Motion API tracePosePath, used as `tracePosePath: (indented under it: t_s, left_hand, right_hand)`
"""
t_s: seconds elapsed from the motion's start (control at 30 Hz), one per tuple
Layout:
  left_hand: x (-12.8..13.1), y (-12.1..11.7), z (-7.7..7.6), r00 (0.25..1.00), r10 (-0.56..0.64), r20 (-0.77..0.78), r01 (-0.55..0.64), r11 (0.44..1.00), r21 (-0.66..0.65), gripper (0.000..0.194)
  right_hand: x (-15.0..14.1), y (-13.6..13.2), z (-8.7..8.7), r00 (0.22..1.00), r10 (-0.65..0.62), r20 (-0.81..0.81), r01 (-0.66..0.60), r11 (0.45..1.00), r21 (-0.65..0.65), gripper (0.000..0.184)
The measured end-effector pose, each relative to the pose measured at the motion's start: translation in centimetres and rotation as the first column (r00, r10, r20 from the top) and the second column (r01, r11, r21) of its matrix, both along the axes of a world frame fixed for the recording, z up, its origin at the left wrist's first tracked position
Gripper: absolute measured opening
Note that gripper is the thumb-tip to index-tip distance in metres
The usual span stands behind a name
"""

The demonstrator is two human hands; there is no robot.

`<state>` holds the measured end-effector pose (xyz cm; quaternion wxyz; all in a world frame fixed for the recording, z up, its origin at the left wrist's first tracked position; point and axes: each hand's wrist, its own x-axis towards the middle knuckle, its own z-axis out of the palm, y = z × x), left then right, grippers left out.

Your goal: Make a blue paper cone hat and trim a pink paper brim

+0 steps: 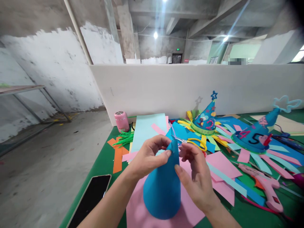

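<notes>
A plain blue paper cone point(162, 190) stands upright in front of me, its narrow tip folded or pinched in. My left hand point(152, 155) grips it near the top, thumb on the front and fingers behind. On the cone's right edge rests the thumb of my right hand point(196, 174), whose other fingers curl beside the tip. Scissors with yellow handles point(198, 144) lie just behind the cone tip and my right fingers. Under the cone is a pink paper sheet point(136, 210).
Two decorated party hats point(205, 118) point(254, 136) stand at the right. A pink glue gun point(267, 186) lies among paper strips. At left are a phone point(91, 198), green pipe cleaners point(124, 139) and a pink canister point(122, 121). A white partition point(154, 88) bounds the table's back.
</notes>
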<state>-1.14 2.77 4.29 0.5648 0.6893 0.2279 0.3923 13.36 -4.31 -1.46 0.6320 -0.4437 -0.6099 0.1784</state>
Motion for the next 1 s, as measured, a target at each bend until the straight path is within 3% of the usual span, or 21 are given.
tracePosePath:
  t_s: [0.13,0.37,0.6,1.0]
  left_hand:
    - [-0.1,0.2,-0.4,0.999,-0.019,0.028,0.019,1.0,-0.004,0.012]
    - [-0.5,0.1,-0.4,0.999,-0.019,0.027,0.02,1.0,-0.022,0.015]
    - [-1.1,-0.2,-0.5,0.991,-0.082,0.103,0.1,0.978,-0.183,0.023]
    - [-0.6,0.2,0.2,0.998,-0.03,0.057,0.038,0.99,-0.135,0.024]
  right_hand:
    - [-0.5,0.0,-0.6,0.996,0.047,0.082,-0.042,0.997,-0.068,0.064]
    - [-0.9,0.3,-1.3,0.997,0.009,0.077,-0.002,0.996,-0.091,0.059]
    - [-0.9,0.2,-1.7,0.994,-0.012,0.112,0.023,0.995,-0.095,0.06]
    - [-1.0,0.1,-1.5,0.992,-0.012,0.124,0.024,0.995,-0.097,0.058]
